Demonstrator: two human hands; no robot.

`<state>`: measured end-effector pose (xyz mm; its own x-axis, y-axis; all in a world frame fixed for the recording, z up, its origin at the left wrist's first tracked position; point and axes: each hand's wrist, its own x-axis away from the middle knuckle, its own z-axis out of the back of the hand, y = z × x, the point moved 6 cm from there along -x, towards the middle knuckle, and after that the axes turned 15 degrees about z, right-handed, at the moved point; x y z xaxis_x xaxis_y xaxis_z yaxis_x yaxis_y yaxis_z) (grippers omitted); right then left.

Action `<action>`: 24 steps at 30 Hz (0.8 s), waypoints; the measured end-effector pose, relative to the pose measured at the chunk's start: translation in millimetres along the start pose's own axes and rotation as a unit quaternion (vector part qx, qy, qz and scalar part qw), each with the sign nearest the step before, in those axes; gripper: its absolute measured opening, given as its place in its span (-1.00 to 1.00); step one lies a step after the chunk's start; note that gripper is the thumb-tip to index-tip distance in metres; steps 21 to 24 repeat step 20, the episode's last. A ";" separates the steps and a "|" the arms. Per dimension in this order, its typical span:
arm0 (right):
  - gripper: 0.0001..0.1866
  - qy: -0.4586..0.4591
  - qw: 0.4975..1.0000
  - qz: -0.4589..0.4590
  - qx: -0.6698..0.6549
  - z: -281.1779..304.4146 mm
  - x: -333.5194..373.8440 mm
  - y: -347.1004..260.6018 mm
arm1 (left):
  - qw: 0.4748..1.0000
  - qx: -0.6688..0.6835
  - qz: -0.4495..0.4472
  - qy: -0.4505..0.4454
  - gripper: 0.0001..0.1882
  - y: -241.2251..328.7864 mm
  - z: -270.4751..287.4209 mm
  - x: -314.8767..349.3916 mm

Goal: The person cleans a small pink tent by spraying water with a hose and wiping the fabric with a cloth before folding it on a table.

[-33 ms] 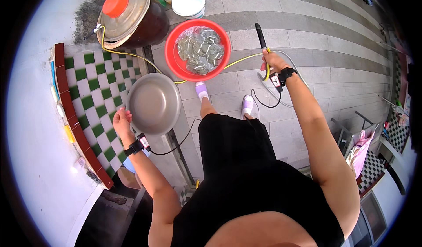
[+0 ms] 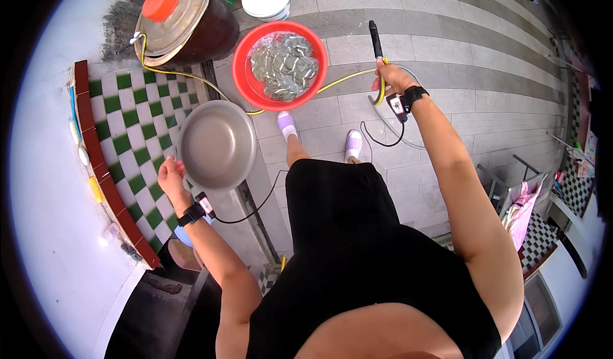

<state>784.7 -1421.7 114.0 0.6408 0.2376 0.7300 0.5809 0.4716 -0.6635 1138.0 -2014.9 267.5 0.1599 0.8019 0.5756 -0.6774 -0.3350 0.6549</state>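
My right hand is closed round a hose with a black spray nozzle, which points away from me over the paving. A fine spray seems to leave its tip. To the left of the nozzle stands a red basin with a crumpled, glossy grey-green mass lying in water; I cannot tell what the mass is. A grey basin sits nearer to me and holds nothing I can see. Beside its left rim hovers my left hand, empty, its fingers loosely bent and apart.
At the far left is a big brown vat with a lid and an orange-red dipper on top. A white bucket stands beside it. The yellow hose trails behind the red basin. A low tiled ledge edges the left wall.
The whole view has shifted slightly, so the basins and vat appear a little higher and further left. My right hand still grips the hose; my left stays beside the grey basin.
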 end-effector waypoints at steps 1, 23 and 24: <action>-0.43 0.004 0.999 0.010 -0.030 10.3 19.4 -14.0 | 1.000 0.015 -0.014 0.016 -0.74 -6.0 6.7 30.2; -0.79 -0.002 0.949 0.257 -0.181 110.9 343.3 -57.1 | 0.868 -0.113 -0.168 -0.453 -0.73 -128.1 -266.4 352.9; -0.79 -0.002 0.949 0.257 -0.181 110.9 343.3 -57.1 | 0.868 -0.113 -0.168 -0.453 -0.73 -128.1 -266.4 352.9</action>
